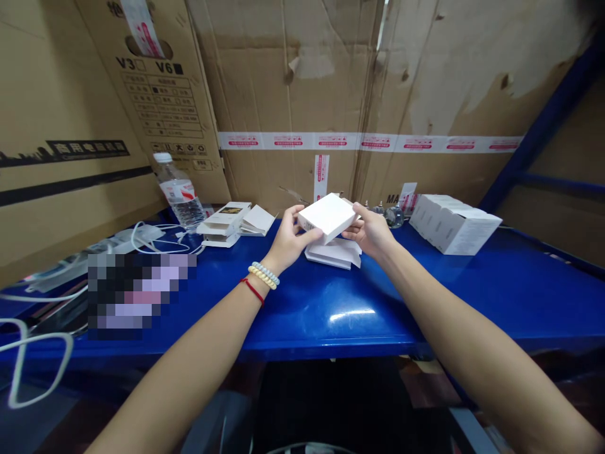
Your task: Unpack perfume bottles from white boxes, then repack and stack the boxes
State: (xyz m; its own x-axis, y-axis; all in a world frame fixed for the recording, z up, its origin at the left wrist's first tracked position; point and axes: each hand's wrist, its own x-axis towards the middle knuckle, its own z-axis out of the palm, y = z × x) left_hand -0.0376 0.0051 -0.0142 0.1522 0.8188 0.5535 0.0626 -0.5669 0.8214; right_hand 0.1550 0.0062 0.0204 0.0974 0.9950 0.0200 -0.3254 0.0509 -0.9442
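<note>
Between both hands, a small white box [328, 213] is held above the blue table, slightly tilted. My left hand [292, 236] is closed on its left end, the thumb along the lower front edge. On the right end, my right hand [370, 231] grips with thumb and fingers. Just beneath lies a white carton piece [333, 253] with flaps sticking out, partly hidden by the box. Whether the held box is sealed at its far end I cannot tell.
Several white boxes [454, 224] stand in a row at right. Small clear glass items [393, 215] sit behind my right hand. More white cartons [225, 217], a water bottle [178, 192] and white cables [155, 238] are at left on the blue table [302, 309]. Cardboard [293, 88] walls the back.
</note>
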